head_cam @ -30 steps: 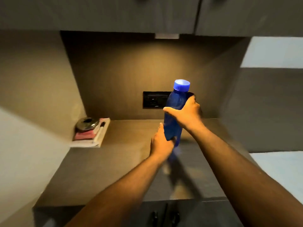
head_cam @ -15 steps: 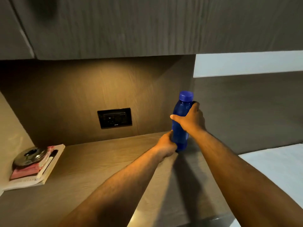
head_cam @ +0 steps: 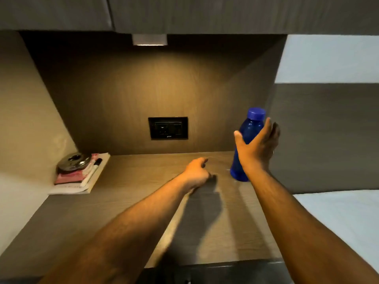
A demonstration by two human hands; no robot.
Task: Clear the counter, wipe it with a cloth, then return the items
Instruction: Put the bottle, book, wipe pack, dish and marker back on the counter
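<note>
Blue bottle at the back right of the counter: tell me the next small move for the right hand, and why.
Probably draw the right hand back and away. The blue bottle stands upright on the counter, and the fingers are spread open around it rather than gripping. The left hand is off it too.

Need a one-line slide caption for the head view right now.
Right hand, fingers straight, beside the upright blue bottle at the counter's right rear; left hand loosely curled, holding nothing.
</note>
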